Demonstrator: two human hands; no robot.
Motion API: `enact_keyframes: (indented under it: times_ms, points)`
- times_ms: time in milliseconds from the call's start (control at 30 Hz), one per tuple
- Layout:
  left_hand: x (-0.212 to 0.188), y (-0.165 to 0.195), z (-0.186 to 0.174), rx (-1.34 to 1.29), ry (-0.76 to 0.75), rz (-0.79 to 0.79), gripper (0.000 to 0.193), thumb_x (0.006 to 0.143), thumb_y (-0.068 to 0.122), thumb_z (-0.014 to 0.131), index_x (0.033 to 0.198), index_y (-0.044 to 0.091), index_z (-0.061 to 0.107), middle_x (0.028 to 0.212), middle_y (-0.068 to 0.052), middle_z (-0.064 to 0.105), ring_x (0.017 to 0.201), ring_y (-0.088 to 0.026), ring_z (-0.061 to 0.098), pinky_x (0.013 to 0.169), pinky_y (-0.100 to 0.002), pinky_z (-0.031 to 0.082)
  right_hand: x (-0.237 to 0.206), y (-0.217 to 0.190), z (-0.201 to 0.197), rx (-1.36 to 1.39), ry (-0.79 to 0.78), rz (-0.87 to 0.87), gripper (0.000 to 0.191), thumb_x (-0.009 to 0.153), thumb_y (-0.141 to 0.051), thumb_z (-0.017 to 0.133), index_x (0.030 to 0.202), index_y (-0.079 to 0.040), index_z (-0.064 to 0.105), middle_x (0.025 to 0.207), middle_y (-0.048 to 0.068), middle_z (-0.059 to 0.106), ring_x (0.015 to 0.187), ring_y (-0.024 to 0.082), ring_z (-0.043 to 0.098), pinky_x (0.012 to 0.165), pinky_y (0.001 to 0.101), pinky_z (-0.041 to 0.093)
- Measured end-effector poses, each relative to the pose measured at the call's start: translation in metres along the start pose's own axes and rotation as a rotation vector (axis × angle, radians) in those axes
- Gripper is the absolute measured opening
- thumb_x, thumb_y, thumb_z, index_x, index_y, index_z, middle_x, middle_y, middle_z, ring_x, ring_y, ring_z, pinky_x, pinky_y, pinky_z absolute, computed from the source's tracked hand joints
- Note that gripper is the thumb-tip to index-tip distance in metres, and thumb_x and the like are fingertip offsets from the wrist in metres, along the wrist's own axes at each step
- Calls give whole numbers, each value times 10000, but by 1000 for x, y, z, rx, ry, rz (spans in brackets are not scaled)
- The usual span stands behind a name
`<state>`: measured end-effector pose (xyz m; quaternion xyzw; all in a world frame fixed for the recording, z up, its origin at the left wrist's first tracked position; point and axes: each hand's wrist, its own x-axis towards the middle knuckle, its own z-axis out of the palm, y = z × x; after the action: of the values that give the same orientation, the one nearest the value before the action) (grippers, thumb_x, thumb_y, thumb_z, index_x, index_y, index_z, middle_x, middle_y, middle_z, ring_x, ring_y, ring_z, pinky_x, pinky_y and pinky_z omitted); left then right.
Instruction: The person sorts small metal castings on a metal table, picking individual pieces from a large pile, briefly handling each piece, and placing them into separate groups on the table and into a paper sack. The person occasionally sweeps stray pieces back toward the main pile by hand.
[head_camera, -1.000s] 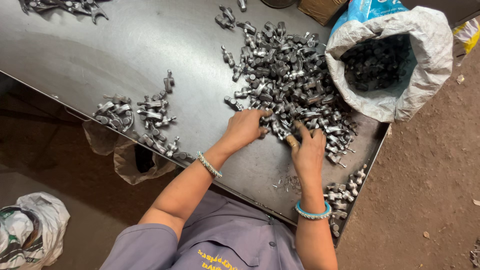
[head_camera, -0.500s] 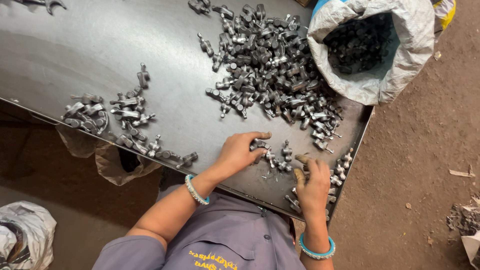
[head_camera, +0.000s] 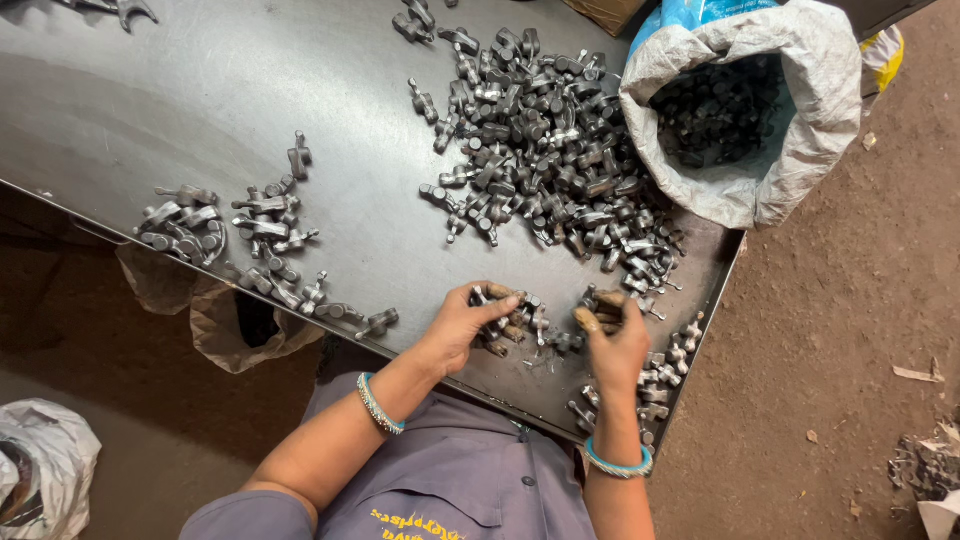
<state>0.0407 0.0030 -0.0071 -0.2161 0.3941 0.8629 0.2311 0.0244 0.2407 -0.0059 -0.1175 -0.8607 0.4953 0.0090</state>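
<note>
Left hand (head_camera: 462, 325) is down flat-ish on the bench (head_camera: 250, 90), fingers curled over a little clump of metal parts (head_camera: 520, 320) near the front edge, pressing them more than pinching. Right hand (head_camera: 618, 345) is closed around a few of the same parts, thumb up, so I can't tell how many are in there. A second ago both hands were up in the big pile (head_camera: 550, 170); now they've come back to the near edge with a small batch dragged along, so I'd say that handful is split off from the heap and ready to go through. Parts under my left fingers lie every which way, no common direction, though a couple have their long side running roughly across me, left to right. Further out, a looser row of parts (head_camera: 240, 235) sits along the left edge, and a white sack (head_camera: 790, 150) full of more stands at the far right corner.
</note>
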Motion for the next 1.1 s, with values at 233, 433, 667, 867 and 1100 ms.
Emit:
enact_keyframes:
  times_ms: [233,433,667,867,1100]
  points:
    - [-1,-17,8,-57,-131,-71,302,887,175,772,1111,-6,679,969,-116,749,773,-212,773,584,-355,656,-13,35,-36,941,-200,240,343,903,17,733,1228,57,631,1023,118,716,904,181,692,844,307,577]
    - [-3,-29,22,-13,-170,-149,393,930,321,754,1155,2,710,983,-148,746,780,-209,758,611,-369,644,-30,14,-34,959,-287,272,279,968,-29,659,1227,76,668,1047,132,739,905,188,702,838,303,579]
    - [0,-21,15,-302,-208,-326,434,843,398,753,1105,52,725,995,-102,779,778,-240,776,618,-383,653,-35,-31,-32,-147,-129,-232,343,810,-24,816,1140,-14,725,997,99,715,893,193,692,801,313,551]
    - [-5,11,-23,-49,-142,-225,333,840,117,736,1164,50,703,982,-144,776,753,-258,775,496,-374,599,-48,-27,-12,-489,-95,-382,434,729,17,817,1147,-46,720,1046,109,728,977,251,639,854,351,515]
    - [-14,12,-32,87,-143,-306,317,852,109,735,1148,-4,721,881,-139,756,634,-250,752,527,-326,602,-45,17,-27,405,-149,5,390,849,51,760,1202,9,599,1088,84,699,988,160,675,847,270,573]
